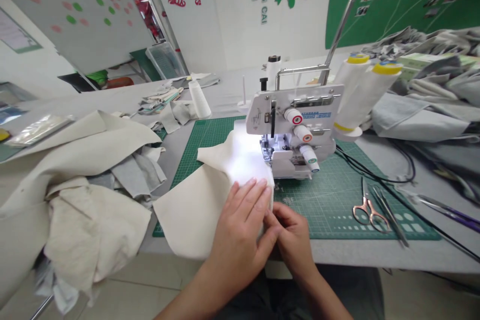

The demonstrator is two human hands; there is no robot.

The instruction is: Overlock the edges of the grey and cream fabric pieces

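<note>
While the left hand (240, 220) lies flat on the cream fabric (202, 200) running lengthwise toward the overlocker (296, 130), the right hand (294, 235) pinches its edge.

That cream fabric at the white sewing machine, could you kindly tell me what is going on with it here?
A person sits at a grey table with a piece of cream woven fabric laid over a green gridded cutting mat. The left hand lies flat on the fabric, and the right hand pinches its edge just in front of the white overlock sewing machine. Rose-gold scissors lie on the mat to the right, untouched. More cream cloth is heaped at the left.
</note>
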